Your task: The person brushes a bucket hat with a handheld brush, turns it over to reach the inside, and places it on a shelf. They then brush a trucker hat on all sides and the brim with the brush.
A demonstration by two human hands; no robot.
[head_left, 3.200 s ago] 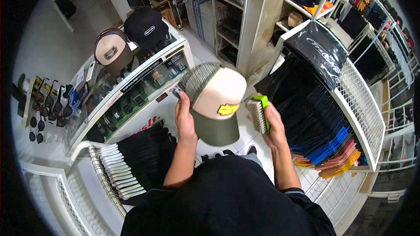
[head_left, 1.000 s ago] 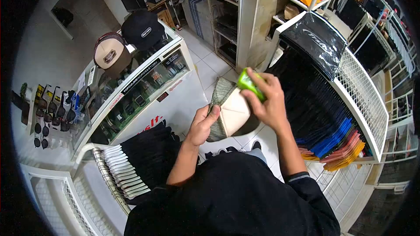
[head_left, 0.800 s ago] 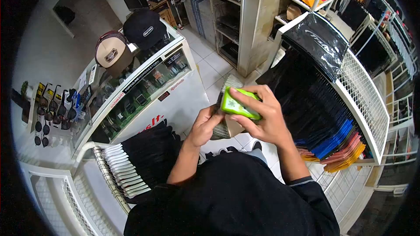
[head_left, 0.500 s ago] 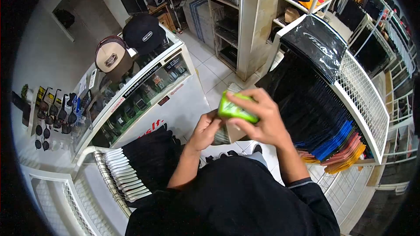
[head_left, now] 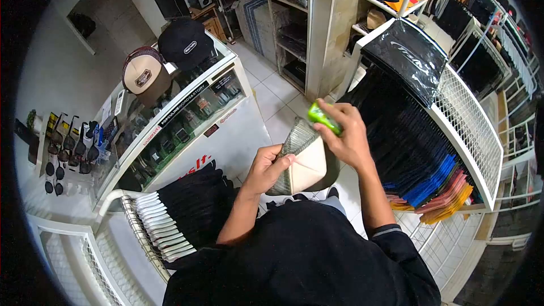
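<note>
My left hand [head_left: 268, 169] grips a cap [head_left: 310, 165] by its side, the thumb lying on top of the seam. The cap has cream front panels and grey-green mesh, and its dark olive brim shows at the right. Above the cap's upper right edge, my right hand [head_left: 344, 130] is closed round a bright green palm-sized block [head_left: 323, 118]. Its fingers cover part of the block, whose exact kind I cannot tell.
On the left stands a glass display case [head_left: 187, 119] with a beige cap [head_left: 144, 70] and a black cap [head_left: 187, 44] on top. Black shirts [head_left: 195, 204] hang at lower left. A rack of clothes [head_left: 391, 130] stands close on the right, topped by a black plastic package [head_left: 407, 59].
My right hand has lifted the green block up and to the right, off the cap. The cap has turned, so its cream panels and mesh now face up.
</note>
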